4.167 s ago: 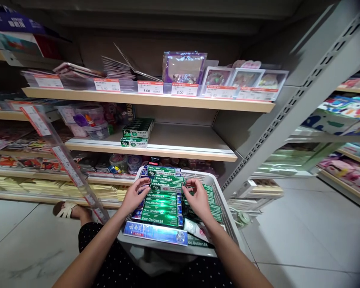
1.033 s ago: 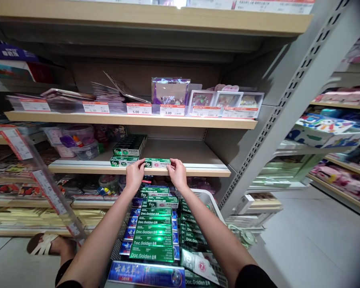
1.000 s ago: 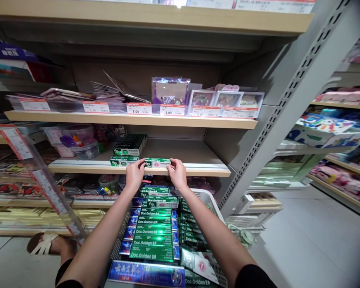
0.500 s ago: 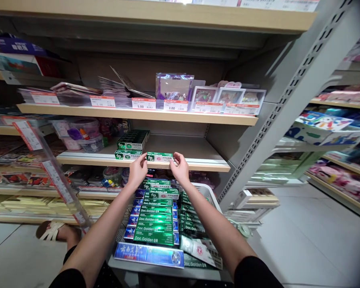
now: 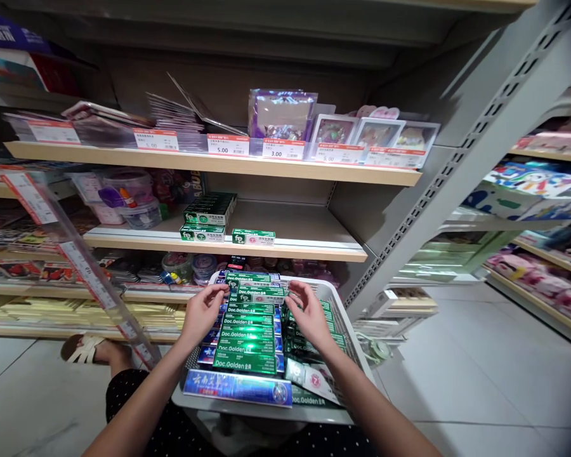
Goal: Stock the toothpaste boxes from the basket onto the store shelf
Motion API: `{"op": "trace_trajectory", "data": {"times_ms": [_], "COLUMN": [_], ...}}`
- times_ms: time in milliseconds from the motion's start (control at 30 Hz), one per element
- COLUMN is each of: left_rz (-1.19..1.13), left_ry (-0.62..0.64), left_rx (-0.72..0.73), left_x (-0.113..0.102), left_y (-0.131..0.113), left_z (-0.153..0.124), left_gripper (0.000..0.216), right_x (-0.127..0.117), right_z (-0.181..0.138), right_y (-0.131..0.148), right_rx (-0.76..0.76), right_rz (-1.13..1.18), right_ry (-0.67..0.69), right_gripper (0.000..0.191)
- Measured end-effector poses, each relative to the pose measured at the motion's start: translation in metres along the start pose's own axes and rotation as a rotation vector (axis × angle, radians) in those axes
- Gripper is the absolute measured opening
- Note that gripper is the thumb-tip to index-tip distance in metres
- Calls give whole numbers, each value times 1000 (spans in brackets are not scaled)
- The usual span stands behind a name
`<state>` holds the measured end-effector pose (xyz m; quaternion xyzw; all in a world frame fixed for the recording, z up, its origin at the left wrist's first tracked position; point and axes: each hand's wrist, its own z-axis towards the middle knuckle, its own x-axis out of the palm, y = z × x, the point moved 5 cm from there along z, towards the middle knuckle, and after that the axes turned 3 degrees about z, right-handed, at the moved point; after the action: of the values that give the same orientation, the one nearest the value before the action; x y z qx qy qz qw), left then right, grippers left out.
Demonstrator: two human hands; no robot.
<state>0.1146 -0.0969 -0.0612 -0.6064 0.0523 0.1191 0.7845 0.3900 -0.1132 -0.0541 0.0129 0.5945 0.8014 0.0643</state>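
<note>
Both hands are over a light grey plastic basket [image 5: 356, 336] filled with toothpaste boxes. My left hand [image 5: 205, 314] is at the left end of a green-and-white toothpaste box [image 5: 261, 291] lying on the stack, fingers bent and apart. At that box's right end is my right hand [image 5: 309, 311], thumb and fingers spread; whether its fingertips touch the box I cannot tell. Green boxes lie in a column over blue ones, with a blue toothpaste box [image 5: 238, 387] in front. On the shelf board [image 5: 304, 244], a single green-and-white box [image 5: 253, 237] sits right of a stacked block of boxes [image 5: 209, 209].
Above is a shelf [image 5: 209, 162] with price tags, flat packs and a purple-edged pack [image 5: 282, 120]. Clear tubs [image 5: 140, 197] stand left of the boxes. A slotted grey upright [image 5: 457, 158] rises at the right. A person's sandaled foot [image 5: 92, 349] shows at lower left.
My hands have let go of the green-and-white toothpaste box, leaving it on the shelf, and have come down and back to the basket. The view has tilted down slightly.
</note>
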Motion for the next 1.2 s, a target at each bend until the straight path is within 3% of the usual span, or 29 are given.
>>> {"op": "trace_trajectory", "data": {"times_ms": [233, 367, 567, 1200], "left_rz": [-76, -32, 55, -29], "left_ry": [87, 144, 211, 93], "left_rx": [-60, -28, 20, -28], "left_x": [10, 9, 10, 9], "left_y": [18, 14, 5, 19], "left_z": [-7, -11, -16, -11], "left_gripper": [42, 43, 48, 37], "right_x": [8, 9, 17, 25], "right_z": [-10, -16, -20, -18], "right_y": [-32, -30, -19, -30], "right_rx": [131, 128, 76, 153], "right_rz": [74, 71, 29, 1], "right_ry": [-27, -46, 27, 45], "right_gripper": [40, 46, 39, 38]}}
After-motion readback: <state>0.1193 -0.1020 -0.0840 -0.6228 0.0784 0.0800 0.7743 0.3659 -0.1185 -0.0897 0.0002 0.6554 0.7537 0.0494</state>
